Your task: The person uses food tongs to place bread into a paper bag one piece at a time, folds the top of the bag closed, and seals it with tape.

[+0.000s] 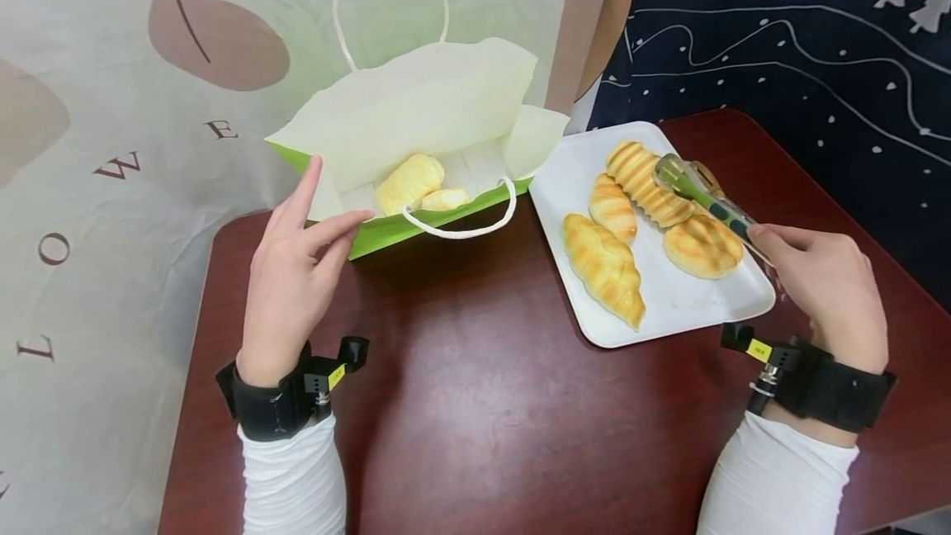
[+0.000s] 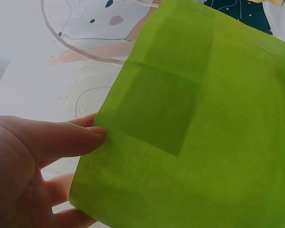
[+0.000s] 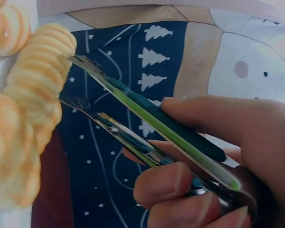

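A green paper bag (image 1: 438, 110) with white rope handles stands with its mouth spread. Inside it lie a pale bread roll (image 1: 410, 182) and another piece of bread (image 1: 444, 200), partly hidden by the front wall. My left hand (image 1: 290, 279) pinches the bag's left edge between thumb and fingers. My right hand (image 1: 828, 283) holds green-handled tongs (image 3: 147, 114) with their arms apart. The tong tips are at the ridged long bread (image 1: 645, 180) on the white tray (image 1: 669, 320); whether they touch it I cannot tell.
Also on the tray are a small striped roll (image 1: 613, 206), a twisted bread (image 1: 603, 267) and a round bun (image 1: 702, 247). The dark red tabletop (image 1: 475, 403) extends toward me. Patterned cloths (image 1: 780, 56) hang behind the table.
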Demonstrator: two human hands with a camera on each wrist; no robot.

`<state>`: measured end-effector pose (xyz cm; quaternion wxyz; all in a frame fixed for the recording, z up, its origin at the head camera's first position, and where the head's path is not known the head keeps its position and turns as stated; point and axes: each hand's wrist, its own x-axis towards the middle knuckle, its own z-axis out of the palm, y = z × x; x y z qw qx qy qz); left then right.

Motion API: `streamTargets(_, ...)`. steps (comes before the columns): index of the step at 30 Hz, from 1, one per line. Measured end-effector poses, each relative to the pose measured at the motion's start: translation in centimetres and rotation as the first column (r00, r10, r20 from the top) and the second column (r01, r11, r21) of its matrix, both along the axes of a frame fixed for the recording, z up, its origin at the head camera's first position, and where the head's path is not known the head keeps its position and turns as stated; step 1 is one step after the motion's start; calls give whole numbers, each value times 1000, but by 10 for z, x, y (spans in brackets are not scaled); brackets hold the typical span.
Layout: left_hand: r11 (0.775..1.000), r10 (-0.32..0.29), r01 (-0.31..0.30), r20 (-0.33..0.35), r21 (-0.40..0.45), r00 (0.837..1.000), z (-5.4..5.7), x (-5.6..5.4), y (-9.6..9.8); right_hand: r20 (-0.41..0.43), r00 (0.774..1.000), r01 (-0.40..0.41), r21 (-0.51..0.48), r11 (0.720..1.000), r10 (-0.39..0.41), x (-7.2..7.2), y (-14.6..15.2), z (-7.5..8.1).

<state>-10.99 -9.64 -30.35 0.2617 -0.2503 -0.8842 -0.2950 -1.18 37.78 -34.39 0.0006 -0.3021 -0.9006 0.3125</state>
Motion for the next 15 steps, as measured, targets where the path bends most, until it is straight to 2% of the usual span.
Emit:
streamTargets(6, 1000, 2, -2, 10, 0, 1000, 1, 0, 0, 1, 999, -40, 91, 995, 40, 0, -6, 6)
streamTargets(15, 1000, -1, 1, 2, -2, 1000, 2, 0, 1, -64, 989, -129, 100, 987, 136, -8, -5, -3)
